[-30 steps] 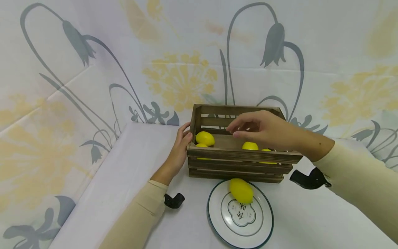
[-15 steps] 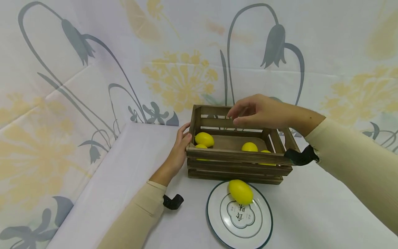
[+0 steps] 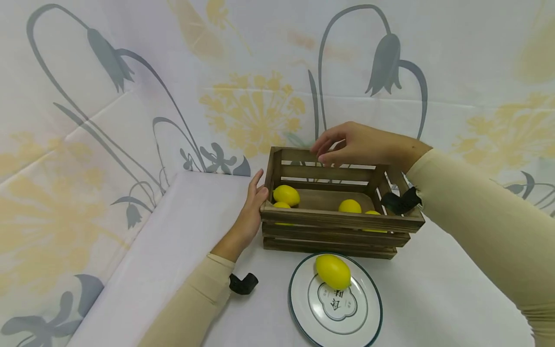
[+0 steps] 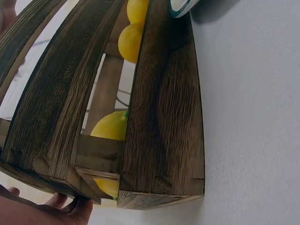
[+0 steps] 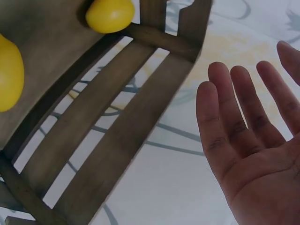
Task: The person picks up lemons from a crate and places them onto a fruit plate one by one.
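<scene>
My left hand rests against the left end of a dark wooden slatted crate; in the left wrist view, its fingertips touch the end slats. Inside the crate lie several yellow lemons, two at the left and others at the right. Above the crate's back rim hovers my right hand, holding nothing. In the right wrist view that hand's fingers are spread and relaxed beside the crate's slats. One more lemon sits on a white plate in front of the crate.
A white cloth covers the table. Behind it hangs a flower-printed backdrop. Black wrist mounts stick out from both cream sleeves; the right one overlaps the crate's right end in the head view.
My right hand has risen from over the crate's inside to its back rim, still holding nothing. My left hand stays at the crate's left end, its fingers now straighter.
</scene>
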`<state>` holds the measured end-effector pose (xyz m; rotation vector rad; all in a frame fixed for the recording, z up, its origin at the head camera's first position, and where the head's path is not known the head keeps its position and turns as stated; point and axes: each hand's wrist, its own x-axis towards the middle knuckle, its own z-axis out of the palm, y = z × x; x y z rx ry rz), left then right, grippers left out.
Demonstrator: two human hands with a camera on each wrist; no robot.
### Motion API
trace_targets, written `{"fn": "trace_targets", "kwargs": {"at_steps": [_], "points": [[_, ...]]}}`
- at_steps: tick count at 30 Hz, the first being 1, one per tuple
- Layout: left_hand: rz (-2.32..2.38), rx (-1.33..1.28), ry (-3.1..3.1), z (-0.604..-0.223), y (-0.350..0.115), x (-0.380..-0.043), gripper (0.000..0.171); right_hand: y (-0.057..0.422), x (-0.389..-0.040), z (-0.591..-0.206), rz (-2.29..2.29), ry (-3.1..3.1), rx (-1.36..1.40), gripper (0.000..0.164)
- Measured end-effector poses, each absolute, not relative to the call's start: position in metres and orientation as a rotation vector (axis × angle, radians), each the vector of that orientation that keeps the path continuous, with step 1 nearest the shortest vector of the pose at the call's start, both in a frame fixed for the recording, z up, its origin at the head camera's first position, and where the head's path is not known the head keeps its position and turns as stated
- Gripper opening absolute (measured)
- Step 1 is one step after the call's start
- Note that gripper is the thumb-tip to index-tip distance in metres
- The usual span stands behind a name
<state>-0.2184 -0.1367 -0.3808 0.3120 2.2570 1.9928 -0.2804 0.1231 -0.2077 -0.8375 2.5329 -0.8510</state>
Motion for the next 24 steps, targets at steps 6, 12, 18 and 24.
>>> {"fn": "trace_targets", "kwargs": {"at_steps": [6, 12, 18, 24], "points": [[2.002, 0.329, 2.233, -0.381, -0.138, -0.218, 0.059, 0.119, -0.294, -0.215, -0.862, 2.530, -0.785, 0.032], [2.020, 0.350, 2.220, -0.382, -0.136, -0.217, 0.059, 0.113, -0.302, -0.222, -0.914, 2.509, -0.772, 0.033], [2.039, 0.346, 2.196, -0.381, -0.132, -0.215, 0.059, 0.108, -0.307, -0.226, -0.893, 2.506, -0.780, 0.037], [2.047, 0.350, 2.173, -0.380, -0.130, -0.215, 0.060, 0.104, -0.313, -0.230, -0.914, 2.475, -0.778, 0.039]]}}
